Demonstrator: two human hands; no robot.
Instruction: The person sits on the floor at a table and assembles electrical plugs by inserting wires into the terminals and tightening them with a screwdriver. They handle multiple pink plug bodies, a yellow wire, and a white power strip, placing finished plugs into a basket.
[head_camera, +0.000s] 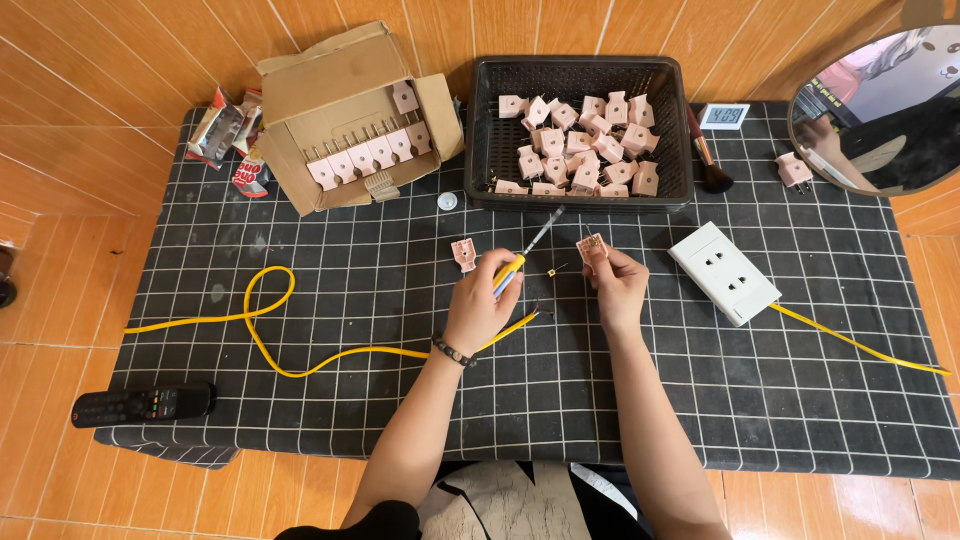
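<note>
Plug (592, 248), pink, is pinched in the right hand (617, 288), just below the basket (480, 120); left hand (480, 305) is closed around a screwdriver (522, 258); yellow wire (300, 355) and a plug half (464, 254) lie nearby.

A matt checked cloth (300, 400) is noted beneath a glossy plastic socket (723, 272), a creased cardboard box (340, 90), a meshed plastic basket (480, 130) and a metal-shafted screwdriver (525, 255).

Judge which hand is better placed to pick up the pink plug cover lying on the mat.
Left, probably. The left hand, though holding the screwdriver, sits beside the plug cover; the right hand holds an open plug half.
</note>
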